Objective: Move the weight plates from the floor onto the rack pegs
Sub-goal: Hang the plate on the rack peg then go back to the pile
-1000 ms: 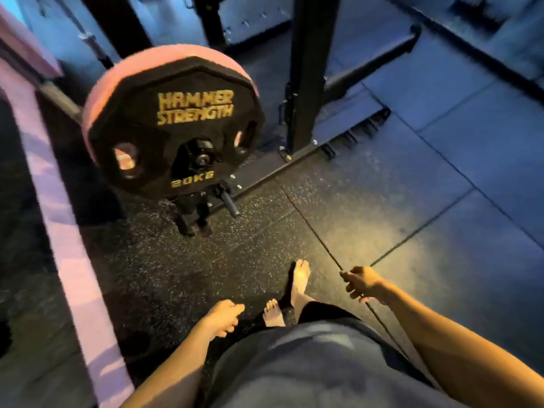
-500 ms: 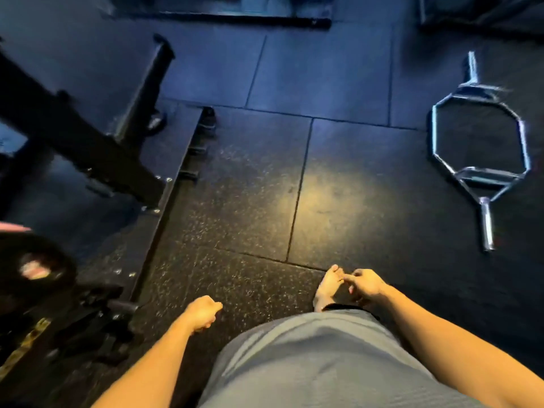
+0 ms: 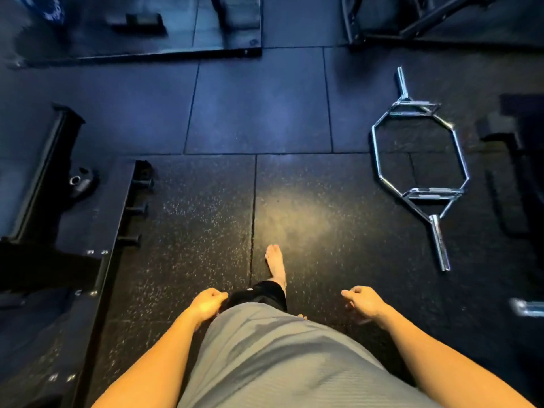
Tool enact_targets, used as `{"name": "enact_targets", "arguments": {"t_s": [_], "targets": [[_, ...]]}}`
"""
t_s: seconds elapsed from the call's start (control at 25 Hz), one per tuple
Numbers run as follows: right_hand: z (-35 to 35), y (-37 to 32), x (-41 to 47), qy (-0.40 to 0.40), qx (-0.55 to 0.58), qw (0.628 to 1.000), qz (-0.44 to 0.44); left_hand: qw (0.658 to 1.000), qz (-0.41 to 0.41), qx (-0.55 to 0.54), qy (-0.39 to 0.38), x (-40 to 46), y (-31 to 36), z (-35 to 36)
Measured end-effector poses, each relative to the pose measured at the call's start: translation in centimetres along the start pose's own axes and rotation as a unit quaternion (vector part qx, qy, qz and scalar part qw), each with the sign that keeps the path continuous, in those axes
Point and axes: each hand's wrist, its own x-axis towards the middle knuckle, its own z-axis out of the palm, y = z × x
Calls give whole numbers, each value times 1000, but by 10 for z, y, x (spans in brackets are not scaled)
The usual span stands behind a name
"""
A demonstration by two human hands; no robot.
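Both hands hung empty, the left hand point(image 3: 206, 303) and right hand point(image 3: 365, 301) with fingers loosely curled on nothing. No floor plate showed; a small plate point(image 3: 79, 181) lay by the rack point(image 3: 44, 169). Scanning for the next one before bending seemed wise.

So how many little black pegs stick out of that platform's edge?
3. All poke out along the platform's right edge on the left: far peg, middle peg, near peg. More may hide in the dark nearer part.
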Motion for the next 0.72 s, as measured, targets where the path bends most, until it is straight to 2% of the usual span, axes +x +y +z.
{"name": "enact_targets", "arguments": {"t_s": [0.24,0.4,0.52,0.72], "targets": [[-84,-102,79,28,4,999,36,995,-7,78,-64,90,122,-73],[-151,-215,134,83,18,996,-2,997,51,55,-36,155,244,-147],[-180,-299,177,86,23,996,0,997,75,18,-17,196,327,-198],[-231,-436,260,45,1,999,-14,998,24,-59,-7,269,405,-256]]}}
